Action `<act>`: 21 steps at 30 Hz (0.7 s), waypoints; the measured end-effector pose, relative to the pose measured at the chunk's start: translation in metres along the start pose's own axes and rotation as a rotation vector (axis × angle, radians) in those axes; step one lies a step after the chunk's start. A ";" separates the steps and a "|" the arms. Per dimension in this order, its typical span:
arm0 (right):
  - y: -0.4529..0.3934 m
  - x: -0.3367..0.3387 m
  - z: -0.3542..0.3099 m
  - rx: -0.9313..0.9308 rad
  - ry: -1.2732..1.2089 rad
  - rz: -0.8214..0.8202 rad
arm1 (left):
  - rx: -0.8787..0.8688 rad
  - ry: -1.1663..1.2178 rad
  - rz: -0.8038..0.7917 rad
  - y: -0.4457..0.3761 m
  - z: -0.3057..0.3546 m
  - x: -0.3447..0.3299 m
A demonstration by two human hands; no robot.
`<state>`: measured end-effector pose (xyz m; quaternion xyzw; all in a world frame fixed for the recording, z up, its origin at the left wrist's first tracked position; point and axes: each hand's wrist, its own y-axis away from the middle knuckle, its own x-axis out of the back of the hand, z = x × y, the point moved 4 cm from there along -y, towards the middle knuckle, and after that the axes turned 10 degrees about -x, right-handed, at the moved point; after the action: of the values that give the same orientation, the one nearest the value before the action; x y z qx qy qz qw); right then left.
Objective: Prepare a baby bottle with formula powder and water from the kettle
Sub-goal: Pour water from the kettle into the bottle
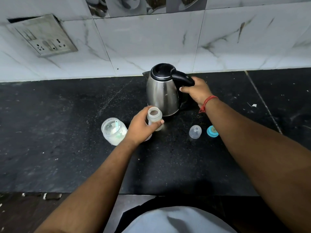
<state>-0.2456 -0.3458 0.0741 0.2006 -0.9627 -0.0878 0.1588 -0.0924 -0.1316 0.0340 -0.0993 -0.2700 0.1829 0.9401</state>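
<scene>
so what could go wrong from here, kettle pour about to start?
The bottle has a narrow mouth and is held in the left hand, not resting flat: water from the kettle could miss and hit the fingers. The open formula jar sits just beside that hand, so a splash or a knock may reach it.

Brushed steel kettle (161, 93) with a soft sheen and glossy black plastic lid and handle, cloudy translucent plastic bottle (154, 117), clear glossy jar (113, 131), speckled black polished stone counter (58, 132), glossy marbled wall tiles (151, 47), dull metal switch plate (42, 35)
</scene>
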 end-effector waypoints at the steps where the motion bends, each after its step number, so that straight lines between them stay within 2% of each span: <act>1: 0.002 -0.001 0.003 0.006 -0.004 -0.015 | -0.001 0.004 0.022 0.001 0.000 0.004; 6: 0.013 -0.004 0.011 0.030 -0.036 -0.072 | -0.021 0.009 0.061 0.003 0.004 0.016; 11: 0.025 -0.006 0.009 0.017 -0.099 0.048 | -0.062 -0.056 0.053 0.003 0.013 0.024; 21: 0.059 0.018 -0.051 0.145 -0.319 0.135 | -0.037 -0.126 0.218 -0.008 0.020 0.069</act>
<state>-0.2647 -0.3054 0.1404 0.1302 -0.9907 -0.0379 -0.0053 -0.0466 -0.1097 0.0860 -0.1339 -0.3196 0.2847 0.8938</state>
